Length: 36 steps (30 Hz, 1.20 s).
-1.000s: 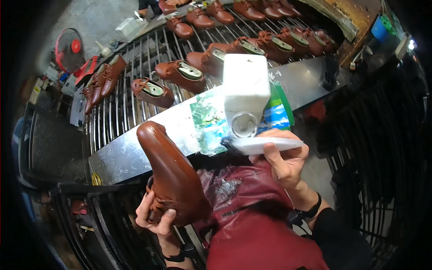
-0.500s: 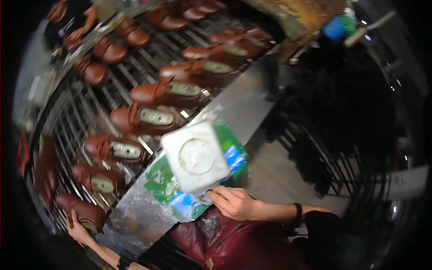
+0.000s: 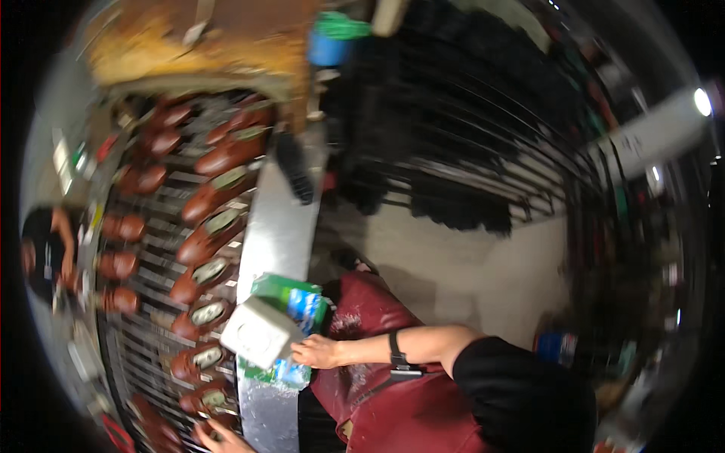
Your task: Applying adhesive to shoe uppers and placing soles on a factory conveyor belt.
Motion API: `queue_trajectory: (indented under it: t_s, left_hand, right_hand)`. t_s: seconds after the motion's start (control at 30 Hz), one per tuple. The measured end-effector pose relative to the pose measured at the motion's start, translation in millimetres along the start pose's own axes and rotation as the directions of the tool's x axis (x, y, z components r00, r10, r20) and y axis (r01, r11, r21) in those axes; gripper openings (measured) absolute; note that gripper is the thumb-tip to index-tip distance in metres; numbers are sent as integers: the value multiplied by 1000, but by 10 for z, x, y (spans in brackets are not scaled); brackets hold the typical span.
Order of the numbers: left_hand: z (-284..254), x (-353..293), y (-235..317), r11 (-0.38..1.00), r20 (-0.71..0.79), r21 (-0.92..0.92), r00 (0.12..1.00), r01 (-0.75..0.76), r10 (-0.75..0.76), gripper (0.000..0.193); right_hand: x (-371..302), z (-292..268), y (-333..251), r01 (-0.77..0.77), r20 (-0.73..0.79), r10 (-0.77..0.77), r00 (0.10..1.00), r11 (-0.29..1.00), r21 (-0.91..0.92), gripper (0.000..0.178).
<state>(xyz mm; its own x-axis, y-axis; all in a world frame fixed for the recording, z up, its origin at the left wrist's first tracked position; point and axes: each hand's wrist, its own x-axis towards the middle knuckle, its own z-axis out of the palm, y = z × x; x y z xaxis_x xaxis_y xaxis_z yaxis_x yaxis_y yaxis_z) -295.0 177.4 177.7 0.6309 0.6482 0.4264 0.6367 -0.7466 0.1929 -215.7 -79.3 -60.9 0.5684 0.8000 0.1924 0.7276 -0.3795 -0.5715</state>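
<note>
My left hand [image 3: 220, 439], at the lower edge, has its fingers on a brown leather shoe [image 3: 201, 429], the nearest one in the row on the slatted rack. Part of that hand and shoe is cut off or blurred. My right hand [image 3: 316, 352] is closed at the side of a white, squarish plastic container [image 3: 260, 332], whose flat face with a faint round ring is turned up. Beneath the container lies a green and blue plastic sheet [image 3: 283, 288] on the metal ledge. White smears mark the dark red apron [image 3: 370, 302] over my lap.
Several brown shoes [image 3: 198, 318] line the slatted rack [image 3: 155, 332]. A dark brush-like thing [image 3: 293, 167] lies on the metal ledge [image 3: 276, 226]. Another person [image 3: 53, 249] is across the rack. At the right, dark items [image 3: 461, 204] hang on a rack; a blue bucket [image 3: 328, 50] is beyond.
The view has swung to the right, so the shoe rack now runs up the left side. My left hand stays at the nearest shoe, and my right hand still holds the white container.
</note>
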Motion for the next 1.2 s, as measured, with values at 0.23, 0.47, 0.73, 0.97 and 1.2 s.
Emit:
queue_trajectory:
  t_s: [0.23,0.47,0.73,0.97,1.2]
  left_hand:
    - [727,-1034,1982,764,689,-625,574,162,442,42]
    - [1576,-2329,5207,619,622,-782,-31,-72,782,37]
    - [3507,-4665,6825,920,753,-386,-597,-61,277,49]
    - [5708,-6787,7442,902,778,-402,-461,156,427,75]
    - [6899,-7832,8054,738,769,-401,-239,543,593,54]
  right_hand:
    - [-958,-1466,1282,-455,180,419,890,822,341,30]
    - [-3981,-1631,3227,-956,171,985,14,-37,291,37]
    - [-5708,-1186,4077,274,604,630,-488,-546,792,40]
    - [-6305,501,6103,679,575,723,-382,-203,706,48]
    - [-6687,922,8071,961,168,947,-275,268,63,46]
